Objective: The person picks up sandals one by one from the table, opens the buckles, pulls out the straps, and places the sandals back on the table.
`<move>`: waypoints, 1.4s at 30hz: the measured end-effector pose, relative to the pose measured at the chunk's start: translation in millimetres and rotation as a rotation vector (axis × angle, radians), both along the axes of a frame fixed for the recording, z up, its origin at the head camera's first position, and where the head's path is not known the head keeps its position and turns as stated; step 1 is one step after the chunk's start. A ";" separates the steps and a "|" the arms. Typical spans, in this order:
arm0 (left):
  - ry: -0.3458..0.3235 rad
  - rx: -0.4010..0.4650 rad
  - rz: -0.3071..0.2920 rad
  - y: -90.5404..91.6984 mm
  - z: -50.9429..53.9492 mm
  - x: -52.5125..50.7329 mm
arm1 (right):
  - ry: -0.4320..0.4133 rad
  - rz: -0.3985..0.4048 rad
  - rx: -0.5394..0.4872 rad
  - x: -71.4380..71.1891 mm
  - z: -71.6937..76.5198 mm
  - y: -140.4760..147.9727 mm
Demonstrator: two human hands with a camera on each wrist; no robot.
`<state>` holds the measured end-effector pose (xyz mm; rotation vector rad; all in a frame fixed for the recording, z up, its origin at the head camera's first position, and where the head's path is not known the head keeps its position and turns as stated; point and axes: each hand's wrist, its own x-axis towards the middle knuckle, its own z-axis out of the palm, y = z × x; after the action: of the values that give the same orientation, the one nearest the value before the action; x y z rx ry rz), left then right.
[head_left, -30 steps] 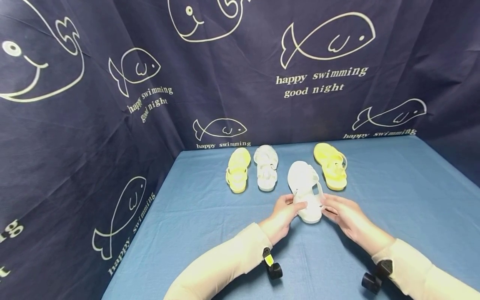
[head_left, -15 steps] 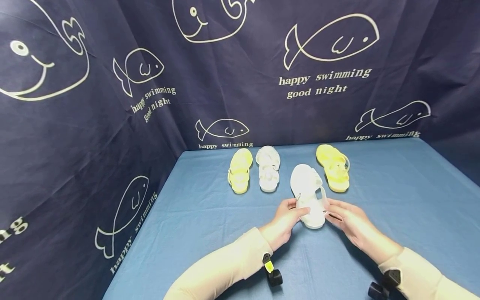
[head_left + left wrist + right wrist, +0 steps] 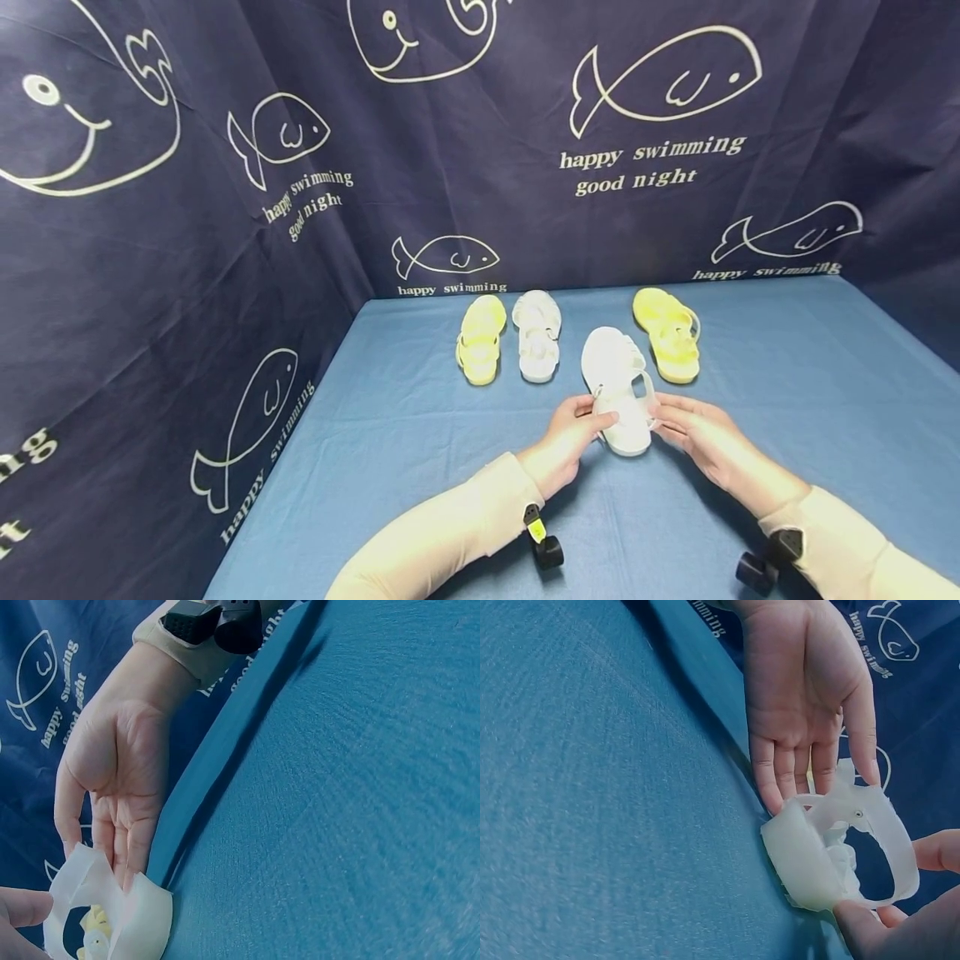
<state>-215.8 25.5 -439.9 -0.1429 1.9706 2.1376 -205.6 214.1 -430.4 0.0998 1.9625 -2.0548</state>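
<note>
A white sandal (image 3: pixel 609 362) is in both hands over the table, its wide end pointing away. On its left side the left hand (image 3: pixel 566 437) pinches it, thumb on top and the other fingers partly hidden behind. The right hand (image 3: pixel 705 437) pinches the strap and edge on the other side. The left wrist view has the sandal (image 3: pixel 146 919) at the lower left, with the right hand (image 3: pixel 124 765) reaching down to it. In the right wrist view, the left hand (image 3: pixel 799 712) touches the sandal's rim (image 3: pixel 802 859), and a strap loop stands beside it.
Farther back on the blue cloth-covered table (image 3: pixel 420 467) lie a yellow sandal (image 3: pixel 480 342), a white sandal (image 3: pixel 537 337) beside it, and another yellow sandal (image 3: pixel 667 337) to the right. A dark curtain (image 3: pixel 525 192) printed with fish hangs behind and at the left.
The held sandal and both hands have shifted slightly to the right and nearer in the head view, which itself moved a little. Over the last half second hardly anything differs. Both grips stay the same.
</note>
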 end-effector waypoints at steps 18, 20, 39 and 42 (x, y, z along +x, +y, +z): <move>0.043 0.004 0.008 -8.5 -1.4 -5.3 | 0.312 -0.048 0.190 -30.4 31.6 -4.6; 0.058 -0.001 0.001 -9.9 -0.2 -3.4 | 0.350 -0.023 0.255 -35.7 38.4 -7.3; 0.011 0.058 0.048 -8.8 -2.5 -8.9 | 0.441 0.302 0.655 -79.2 52.6 -22.7; 0.010 0.056 0.056 -9.2 -4.3 -10.1 | 0.494 0.360 0.747 -79.4 51.7 -24.8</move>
<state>-225.9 16.3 -444.2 -0.1794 1.9314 2.2306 -285.0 189.3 -378.7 -0.6100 2.6982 -1.1075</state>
